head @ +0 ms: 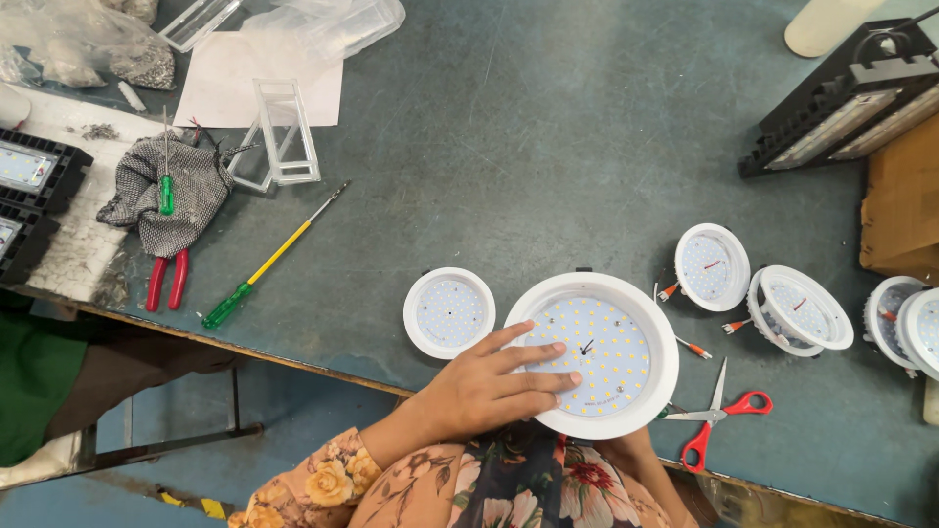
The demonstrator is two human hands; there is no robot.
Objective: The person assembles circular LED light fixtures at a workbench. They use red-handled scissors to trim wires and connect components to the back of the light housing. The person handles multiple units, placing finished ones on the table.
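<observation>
Mostly hidden: right hand [631,452] under large round white LED downlight panel [593,353], grip not discernible. Left hand [489,386] flat, fingers spread on yellow-dotted face. Panel at table edge, 6 o'clock; red-handled scissors [719,416] at its 3 o'clock.

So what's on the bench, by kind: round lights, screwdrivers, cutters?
Round white LED lights: 6, the large one under the left hand, five smaller
Screwdrivers: 2
Scissors: 1
Red-handled pliers: 1
Total: 10
</observation>
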